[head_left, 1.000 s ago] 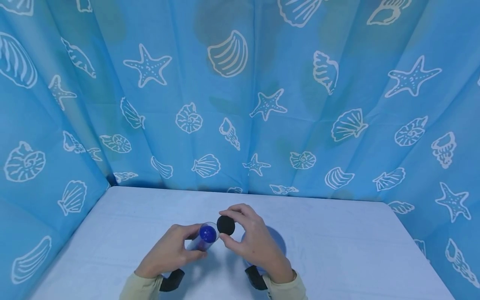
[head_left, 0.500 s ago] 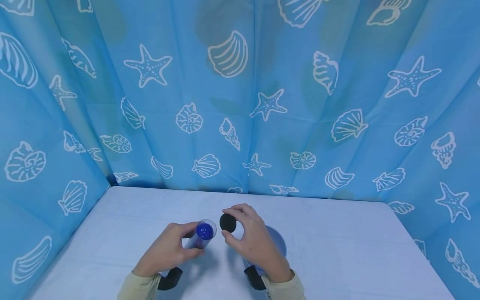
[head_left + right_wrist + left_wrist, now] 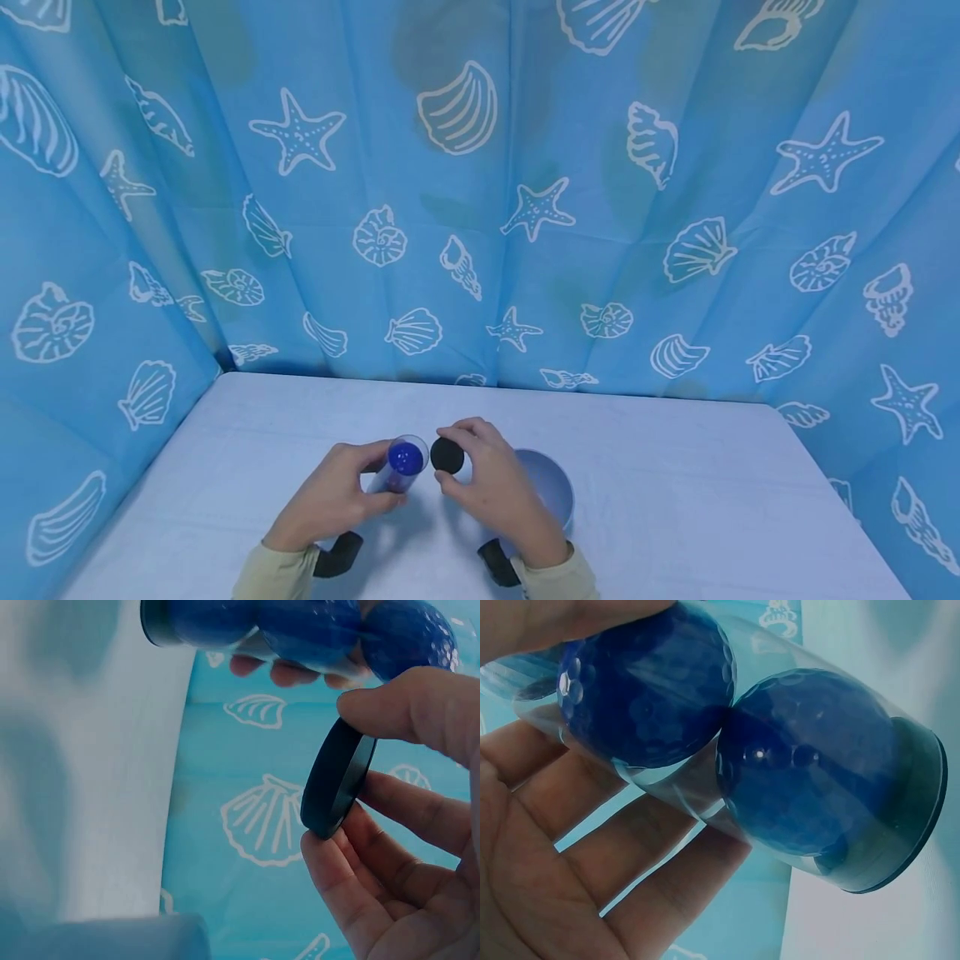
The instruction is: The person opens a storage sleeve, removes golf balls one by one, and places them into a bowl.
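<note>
My left hand [image 3: 330,496] grips a clear plastic tube [image 3: 392,479] that stands tilted, its uncapped end facing up. Blue dimpled golf balls [image 3: 810,761] fill it in a row, three of them visible in the right wrist view. A dark cap [image 3: 919,817] closes the tube's lower end. Between thumb and fingertips, my right hand [image 3: 495,479] pinches a round black lid [image 3: 447,456], held on edge beside the tube's open mouth. A small gap separates lid and tube rim.
A blue-grey bowl [image 3: 558,492] stands on the white-covered table [image 3: 675,500], partly hidden under my right hand and forearm. A blue curtain [image 3: 525,275] with shell and starfish prints hangs behind and at the sides.
The tube has shifted slightly left in my left hand. The lid first drew away to the right, then came back left and a little down toward the tube. More of the bowl shows.
</note>
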Tool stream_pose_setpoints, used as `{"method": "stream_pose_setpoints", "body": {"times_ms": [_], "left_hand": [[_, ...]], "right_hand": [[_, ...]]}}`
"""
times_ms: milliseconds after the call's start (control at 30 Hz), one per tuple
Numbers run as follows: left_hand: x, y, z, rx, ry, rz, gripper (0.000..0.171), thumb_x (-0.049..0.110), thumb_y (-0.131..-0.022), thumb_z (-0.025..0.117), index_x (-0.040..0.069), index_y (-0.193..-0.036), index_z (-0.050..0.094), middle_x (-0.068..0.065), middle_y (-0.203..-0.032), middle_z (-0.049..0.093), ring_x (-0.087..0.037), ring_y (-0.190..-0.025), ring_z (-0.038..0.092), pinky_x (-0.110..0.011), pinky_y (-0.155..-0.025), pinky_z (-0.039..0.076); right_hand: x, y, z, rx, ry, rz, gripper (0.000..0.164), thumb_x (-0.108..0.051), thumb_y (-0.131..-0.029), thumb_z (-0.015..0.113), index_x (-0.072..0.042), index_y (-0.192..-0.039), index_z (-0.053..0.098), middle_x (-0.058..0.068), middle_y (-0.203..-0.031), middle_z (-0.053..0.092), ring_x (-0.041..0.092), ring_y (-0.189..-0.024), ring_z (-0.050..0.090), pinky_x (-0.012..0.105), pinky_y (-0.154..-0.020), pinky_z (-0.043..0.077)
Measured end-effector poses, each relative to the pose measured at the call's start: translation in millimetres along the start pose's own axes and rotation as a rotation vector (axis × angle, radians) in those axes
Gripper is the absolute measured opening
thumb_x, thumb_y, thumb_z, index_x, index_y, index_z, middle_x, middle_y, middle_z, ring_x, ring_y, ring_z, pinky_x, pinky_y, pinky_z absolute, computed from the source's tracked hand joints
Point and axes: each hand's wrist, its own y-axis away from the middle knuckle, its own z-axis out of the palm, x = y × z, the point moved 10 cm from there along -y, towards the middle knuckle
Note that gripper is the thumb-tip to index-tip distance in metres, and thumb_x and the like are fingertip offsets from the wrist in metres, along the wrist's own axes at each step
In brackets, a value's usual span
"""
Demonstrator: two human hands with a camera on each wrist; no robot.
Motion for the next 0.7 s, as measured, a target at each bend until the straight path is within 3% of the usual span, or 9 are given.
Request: {"method": "stream_pose_setpoints", "body": {"times_ms": [700], "left_hand": [[-6.1, 0.1, -2.0, 0.002, 0.008, -0.043, 0.053, 0.031, -0.072, 0.078, 0.019, -0.121, 0.06, 0.006, -0.111, 0.065, -0.018, -0.105, 0.061, -0.052, -0.09, 0.046]], "right_hand": [[3, 0, 38, -0.055, 0.035, 0.069, 0.044, -0.023, -0.077, 0.074, -0.011, -0.118, 0.062, 0.003, -0.112, 0.057, 0.016, -0.103, 0.053, 0.032, -0.086, 0.05]]}}
